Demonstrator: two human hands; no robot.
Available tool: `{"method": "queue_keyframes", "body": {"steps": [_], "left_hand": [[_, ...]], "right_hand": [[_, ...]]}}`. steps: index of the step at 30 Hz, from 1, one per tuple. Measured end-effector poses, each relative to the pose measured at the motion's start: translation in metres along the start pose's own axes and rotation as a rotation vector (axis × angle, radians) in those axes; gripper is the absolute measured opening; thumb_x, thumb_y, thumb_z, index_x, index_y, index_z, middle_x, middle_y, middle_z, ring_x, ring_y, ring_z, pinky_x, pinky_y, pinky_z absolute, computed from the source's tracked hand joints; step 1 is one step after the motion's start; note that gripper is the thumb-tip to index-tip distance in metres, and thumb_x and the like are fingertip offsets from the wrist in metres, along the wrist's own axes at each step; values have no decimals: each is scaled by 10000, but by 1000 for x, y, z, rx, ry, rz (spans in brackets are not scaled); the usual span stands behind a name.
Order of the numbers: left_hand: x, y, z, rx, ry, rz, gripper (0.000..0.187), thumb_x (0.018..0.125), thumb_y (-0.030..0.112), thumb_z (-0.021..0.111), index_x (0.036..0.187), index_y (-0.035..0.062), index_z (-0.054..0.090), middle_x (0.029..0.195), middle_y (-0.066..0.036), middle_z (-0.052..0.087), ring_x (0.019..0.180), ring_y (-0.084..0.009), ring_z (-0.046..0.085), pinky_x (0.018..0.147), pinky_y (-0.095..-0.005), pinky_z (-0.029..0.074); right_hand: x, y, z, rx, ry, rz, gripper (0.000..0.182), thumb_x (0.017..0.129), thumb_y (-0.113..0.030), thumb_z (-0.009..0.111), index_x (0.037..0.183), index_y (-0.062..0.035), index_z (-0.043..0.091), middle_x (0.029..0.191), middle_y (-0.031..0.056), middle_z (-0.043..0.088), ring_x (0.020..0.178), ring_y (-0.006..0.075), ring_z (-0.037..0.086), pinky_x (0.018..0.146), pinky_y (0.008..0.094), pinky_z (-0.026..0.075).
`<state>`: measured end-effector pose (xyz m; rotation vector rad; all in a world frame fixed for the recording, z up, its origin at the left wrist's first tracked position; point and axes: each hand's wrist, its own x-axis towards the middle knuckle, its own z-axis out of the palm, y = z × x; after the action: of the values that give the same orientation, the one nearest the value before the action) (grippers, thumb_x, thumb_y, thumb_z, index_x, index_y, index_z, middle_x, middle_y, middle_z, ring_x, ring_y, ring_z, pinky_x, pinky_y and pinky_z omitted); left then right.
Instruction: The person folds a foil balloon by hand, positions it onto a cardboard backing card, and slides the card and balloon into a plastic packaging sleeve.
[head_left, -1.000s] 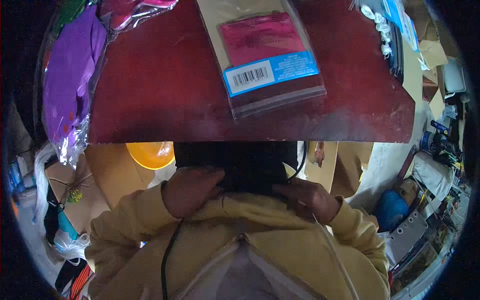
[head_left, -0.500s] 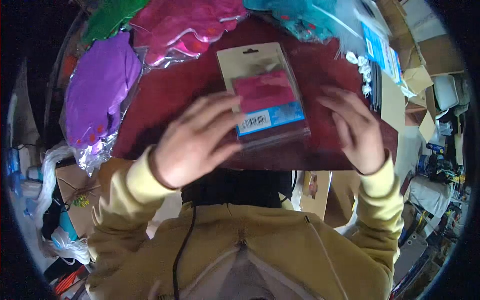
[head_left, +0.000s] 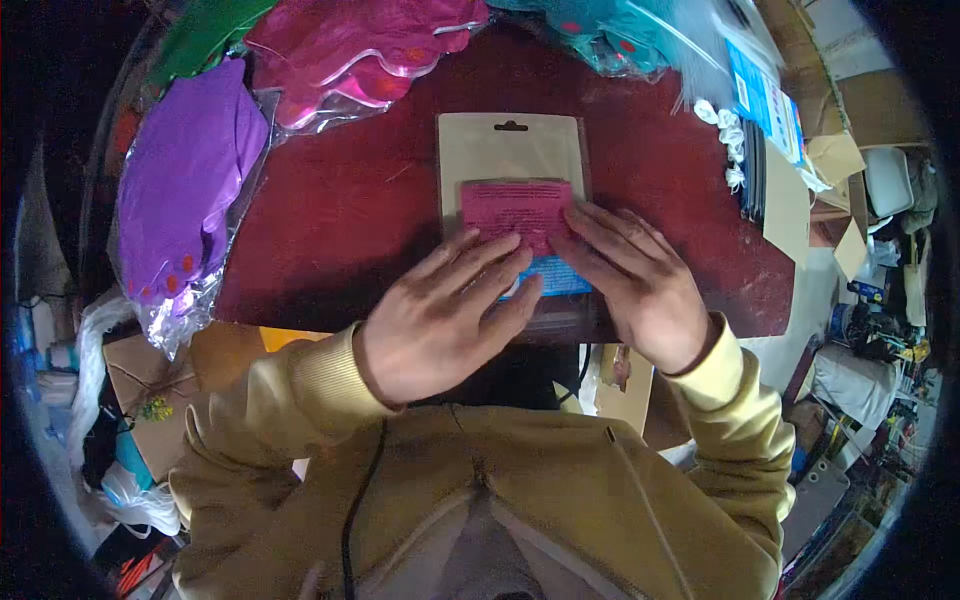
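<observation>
A flat package (head_left: pixel 510 150) with a hang hole lies upright to my view on the dark red table (head_left: pixel 340 200). On it is a pink piece (head_left: pixel 515 205) with small print, above a blue band (head_left: pixel 558 277). My left hand (head_left: pixel 440 315) rests over the package's lower left part, fingers spread on the pink piece's lower edge. From the right, my right hand (head_left: pixel 635 285) lays its extended fingertips on the pink piece's right edge. Neither hand grips anything; both partly hide the lower half of the package.
Purple (head_left: pixel 185 180), green (head_left: pixel 205 40), pink (head_left: pixel 350 55) and teal (head_left: pixel 600 35) balloon-like items in clear film line the table's left and far edges. White tied bundles (head_left: pixel 730 140) and blue printed packs (head_left: pixel 765 105) lie at the right. Cardboard (head_left: pixel 150 380) is below left.
Both hands have moved inward onto the package. The package has turned to lie straighter and sits slightly lower. Small print now shows on the pink piece, and the barcode is no longer visible.
</observation>
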<state>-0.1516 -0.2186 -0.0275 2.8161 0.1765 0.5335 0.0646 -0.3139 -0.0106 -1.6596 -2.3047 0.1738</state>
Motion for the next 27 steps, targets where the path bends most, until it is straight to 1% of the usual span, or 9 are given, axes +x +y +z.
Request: {"method": "queue_keyframes", "body": {"steps": [3, 6, 10, 13, 14, 17, 21, 26, 27], "left_hand": [[4, 0, 2, 7, 28, -45, 436, 677, 163, 676, 1090, 44, 604, 1158, -152, 558, 1103, -297, 542, 912, -425, 475], [7, -1, 5, 123, 55, 14, 398, 668, 139, 662, 1051, 39, 622, 1136, -138, 568, 1065, -275, 559, 839, -383, 516], [8, -3, 6, 132, 67, 8, 377, 654, 111, 658, 1021, 30, 631, 1119, -120, 581, 1046, -268, 572, 796, -358, 533], [9, -4, 7, 144, 88, 9, 372, 663, 110, 668, 1025, 30, 627, 1108, -108, 592, 1019, -262, 585, 791, -349, 532], [9, -4, 7, 150, 100, 15, 370, 668, 109, 672, 1026, 31, 625, 1102, -102, 597, 1006, -259, 592, 789, -345, 531], [7, -7, 11, 89, 149, -13, 361, 681, 105, 683, 1029, 34, 620, 1102, -98, 602, 982, -251, 601, 770, -336, 533], [8, -6, 9, 87, 151, -21, 362, 677, 109, 648, 1028, 30, 608, 1065, -111, 596, 950, -249, 601, 757, -330, 537], [6, -7, 7, 121, 145, -15, 367, 685, 126, 640, 1038, 33, 603, 1052, -110, 592, 948, -245, 597, 748, -325, 540], [6, -7, 5, 127, 153, -8, 367, 685, 126, 640, 1038, 33, 603, 1052, -110, 592, 948, -245, 597, 748, -325, 540]], "right_hand": [[-3, -1, 3, 27, 33, -3, 450, 689, -32, 573, 1137, -11, 604, 1224, 168, 550, 1174, 323, 508, 989, 435, 399], [-10, -3, 0, 44, 67, -12, 428, 688, -39, 597, 1114, -2, 610, 1188, 183, 562, 1141, 336, 527, 970, 423, 417], [-26, -15, -2, 198, 121, -22, 276, 785, -16, 586, 1058, 12, 614, 1090, 182, 603, 1018, 298, 602, 868, 377, 490], [-39, -19, 5, 626, 269, 647, 186, 882, -84, 562, 1042, 4, 595, 949, 163, 645, 843, 229, 667, 691, 307, 544], [-38, -18, 3, 626, 277, 655, 186, 882, -84, 562, 1042, 4, 595, 949, 163, 645, 843, 229, 667, 691, 307, 544], [-16, -5, -10, 1313, -132, 974, 175, 934, -134, 529, 1022, 14, 559, 804, 143, 656, 671, 179, 673, 548, 255, 531], [2, 3, 2, 1328, -169, 936, 184, 946, -152, 504, 1025, 9, 548, 731, 110, 641, 574, 167, 638, 510, 245, 514], [7, 5, 0, 1320, -160, 973, 179, 933, -168, 535, 988, 0, 562, 732, 110, 639, 554, 158, 628, 513, 239, 510], [6, 10, 1, 1177, -118, 914, 177, 929, -166, 542, 980, 2, 565, 734, 104, 643, 559, 154, 628, 510, 236, 505]]}}
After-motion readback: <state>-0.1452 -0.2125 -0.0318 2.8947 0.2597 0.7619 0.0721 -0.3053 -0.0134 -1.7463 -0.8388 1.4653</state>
